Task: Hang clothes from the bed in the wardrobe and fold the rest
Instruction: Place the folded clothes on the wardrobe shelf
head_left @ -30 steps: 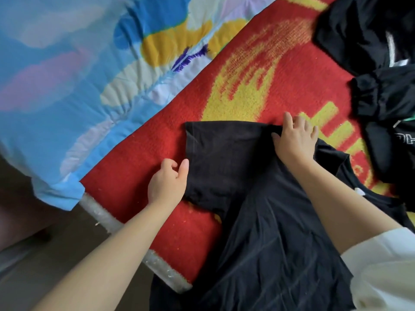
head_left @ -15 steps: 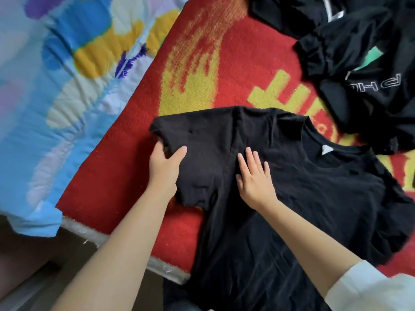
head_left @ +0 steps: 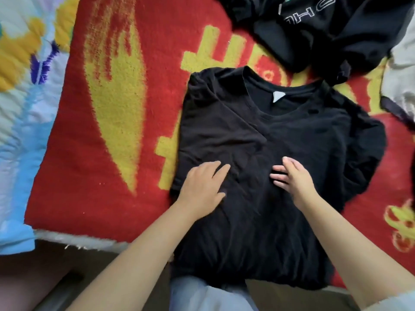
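A black T-shirt (head_left: 265, 135) lies flat on the red and yellow blanket (head_left: 125, 86), collar away from me with a white label at the neck. Its left sleeve is folded in over the body; the right sleeve sticks out to the right. My left hand (head_left: 202, 187) rests flat on the folded-in left part with straight fingers. My right hand (head_left: 292, 178) lies on the shirt's middle, fingers relaxed and pointing left. The shirt's hem hangs over the bed's front edge.
A heap of black clothes with white outline letters (head_left: 325, 25) lies at the back right. A grey and white garment (head_left: 402, 75) sits at the right edge. A blue patterned quilt (head_left: 24, 108) covers the left. The bed edge (head_left: 78, 240) runs along the front.
The left sleeve has been folded over the shirt's body. Both hands moved onto the shirt's middle, and the view shifted right, so the shirt is now centred.
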Demonstrator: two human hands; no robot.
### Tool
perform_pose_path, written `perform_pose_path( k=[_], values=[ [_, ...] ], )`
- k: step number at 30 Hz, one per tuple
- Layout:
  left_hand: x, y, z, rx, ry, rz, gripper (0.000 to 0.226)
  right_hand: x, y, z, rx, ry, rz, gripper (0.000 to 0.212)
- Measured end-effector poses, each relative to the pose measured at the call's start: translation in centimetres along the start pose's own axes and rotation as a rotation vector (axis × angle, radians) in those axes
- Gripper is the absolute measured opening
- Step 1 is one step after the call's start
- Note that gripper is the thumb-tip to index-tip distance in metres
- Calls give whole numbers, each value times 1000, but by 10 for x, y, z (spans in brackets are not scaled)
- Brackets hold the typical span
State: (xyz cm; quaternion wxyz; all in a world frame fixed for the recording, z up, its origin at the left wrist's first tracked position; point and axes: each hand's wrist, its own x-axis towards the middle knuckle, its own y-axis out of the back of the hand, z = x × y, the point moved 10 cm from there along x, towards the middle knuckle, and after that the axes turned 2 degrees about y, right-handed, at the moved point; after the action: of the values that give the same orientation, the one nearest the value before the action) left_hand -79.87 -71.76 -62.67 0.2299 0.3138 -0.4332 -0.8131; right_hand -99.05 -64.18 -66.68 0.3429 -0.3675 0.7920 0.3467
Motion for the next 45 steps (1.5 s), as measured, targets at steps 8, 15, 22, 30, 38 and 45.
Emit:
perform_pose_path(
  k=[8,15,22,30,38,45],
  values=[
    [-67,-14,-81,-81,298,321,66,10,-45,-19,-113,178,59,63],
    [-62,-19,-75,-144,188,287,19,17,-49,-30,-16,194,115,16],
    [-58,-42,-109,-531,372,22,38,3,-43,-61,-748,377,172,50],
    [-48,-62,-138,-985,590,-203,33,-17,-208,-178,-1176,879,-145,58],
    [-36,-69,-134,-725,531,-487,33,13,-275,-205,-1146,785,-369,47],
    [-32,-71,-137,-712,535,-585,41,18,-276,-201,-1046,1002,-169,58]
  ],
)
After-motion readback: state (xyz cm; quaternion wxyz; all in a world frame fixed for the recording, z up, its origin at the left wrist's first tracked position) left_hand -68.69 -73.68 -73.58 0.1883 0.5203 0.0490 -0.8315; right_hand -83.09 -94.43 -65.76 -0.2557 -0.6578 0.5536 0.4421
